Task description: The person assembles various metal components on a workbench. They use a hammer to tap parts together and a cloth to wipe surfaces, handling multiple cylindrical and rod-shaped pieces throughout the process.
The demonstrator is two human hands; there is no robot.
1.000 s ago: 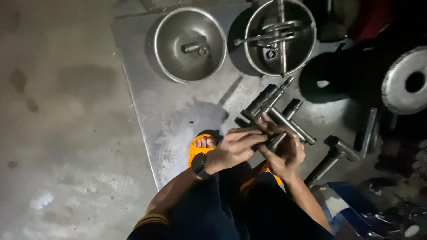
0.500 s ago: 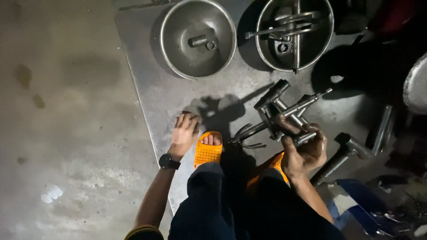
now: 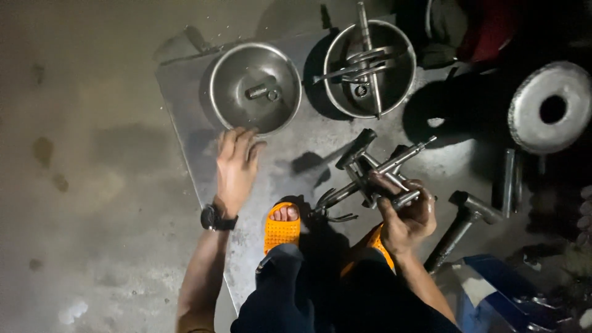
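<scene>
My right hand (image 3: 407, 216) was clenched around a cluster of dull grey steel rods and sockets (image 3: 370, 176), a cross-shaped metal assembly held just above a scuffed sheet-metal plate (image 3: 185, 117) laid on the concrete floor (image 3: 80, 185). Its longest bar ran on a slant, from a forked end low and near, beside my orange slipper (image 3: 282, 228), up to a thin tip pointing far and right; a shorter, thicker tube with a dark cap crossed it, aimed far and left. My left hand (image 3: 237, 166), a black watch (image 3: 217, 219) at the wrist, was spread flat, fingers open, its fingertips at the near rim of a shallow round steel bowl (image 3: 231, 80) that held two small cylindrical fittings (image 3: 262, 92). To the right of that bowl stood a deeper steel bowl (image 3: 401, 83) bristling with long rods and wrenches. A heavy hammer (image 3: 459, 225) lay on the right, near my right hand, and a thick grey disc with a centre hole (image 3: 530, 120) rested at the far right, among dark shapes too dim to identify.
</scene>
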